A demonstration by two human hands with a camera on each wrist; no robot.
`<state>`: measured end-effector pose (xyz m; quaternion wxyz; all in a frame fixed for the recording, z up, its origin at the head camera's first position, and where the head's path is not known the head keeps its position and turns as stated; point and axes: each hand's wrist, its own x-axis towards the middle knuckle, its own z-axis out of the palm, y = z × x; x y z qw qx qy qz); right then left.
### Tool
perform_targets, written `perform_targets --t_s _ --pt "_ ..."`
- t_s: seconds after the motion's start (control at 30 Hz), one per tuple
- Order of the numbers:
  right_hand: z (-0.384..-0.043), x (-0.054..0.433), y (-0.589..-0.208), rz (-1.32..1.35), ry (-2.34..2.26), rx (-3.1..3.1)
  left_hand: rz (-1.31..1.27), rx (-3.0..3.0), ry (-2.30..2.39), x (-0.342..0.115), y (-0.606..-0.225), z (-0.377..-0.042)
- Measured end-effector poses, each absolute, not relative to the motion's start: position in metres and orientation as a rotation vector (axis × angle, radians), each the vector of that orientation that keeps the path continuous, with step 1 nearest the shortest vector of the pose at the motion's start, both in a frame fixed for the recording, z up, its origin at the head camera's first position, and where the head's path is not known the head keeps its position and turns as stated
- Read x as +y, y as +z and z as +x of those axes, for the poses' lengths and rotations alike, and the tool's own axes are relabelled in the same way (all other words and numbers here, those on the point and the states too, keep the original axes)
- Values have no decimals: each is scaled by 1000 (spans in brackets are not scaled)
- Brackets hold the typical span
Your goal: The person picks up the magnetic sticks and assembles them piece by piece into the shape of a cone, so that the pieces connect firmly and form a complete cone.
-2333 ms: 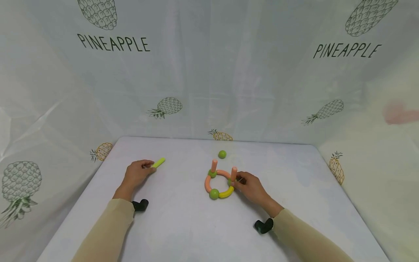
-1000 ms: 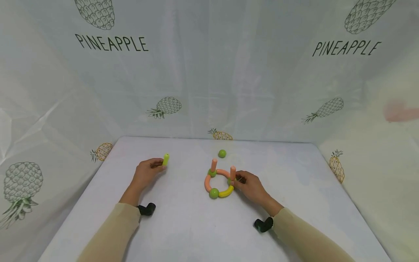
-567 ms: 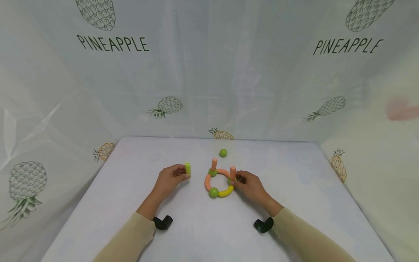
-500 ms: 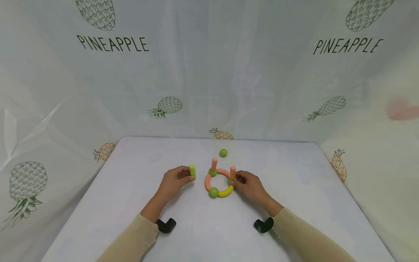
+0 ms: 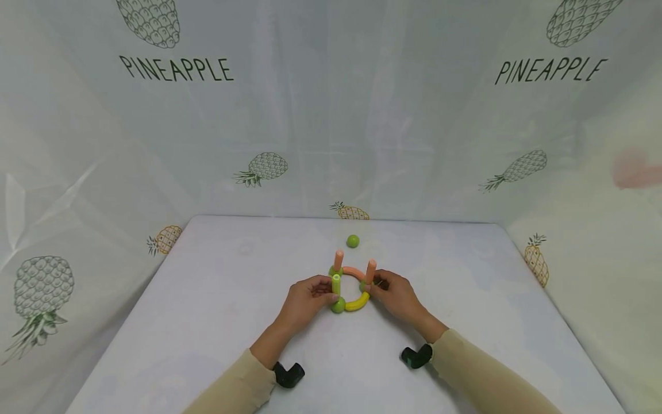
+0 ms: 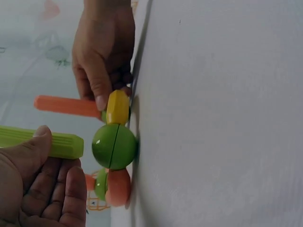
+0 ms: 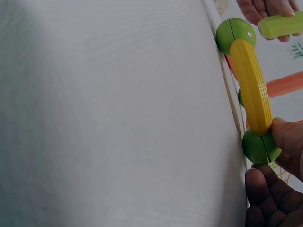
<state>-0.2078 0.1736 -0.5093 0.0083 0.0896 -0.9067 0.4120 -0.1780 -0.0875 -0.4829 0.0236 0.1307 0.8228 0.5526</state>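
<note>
My left hand (image 5: pixel 305 299) pinches a lime green rod (image 5: pixel 336 284) upright over the front green ball (image 5: pixel 338 306) of a small ring. In the left wrist view a narrow gap separates the rod's end from that ball (image 6: pixel 113 146). My right hand (image 5: pixel 395 293) grips the ring's right green ball (image 7: pixel 260 145), thumb beside the curved yellow piece (image 7: pixel 253 87). An orange rod (image 5: pixel 370 270) stands on this ball, tilted slightly. Another orange rod (image 5: pixel 338 260) rises from the back-left ball. A curved orange piece (image 5: pixel 354 273) joins the two rear balls; the left one is mostly hidden.
A loose green ball (image 5: pixel 353 241) lies behind the ring on the white table (image 5: pixel 207 322). A pale pineapple-print sheet (image 5: pixel 331 115) hangs beyond the table's back edge and along its sides. Each wrist wears a black camera mount (image 5: pixel 288 375).
My left hand has carried the lime green rod rightward from the table's left side to above the front ball, turning it upright. My right hand stays put; its orange rod leans slightly more.
</note>
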Motion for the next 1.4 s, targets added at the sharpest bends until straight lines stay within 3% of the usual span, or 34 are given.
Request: perform_targets --t_s 0.73,1.4 --pt "-203 172 -509 244 1301 -2850 388 2808 1332 -79 -502 -172" --pt "-182 159 -506 356 1223 -2834 241 2725 1542 -104 -512 -190"
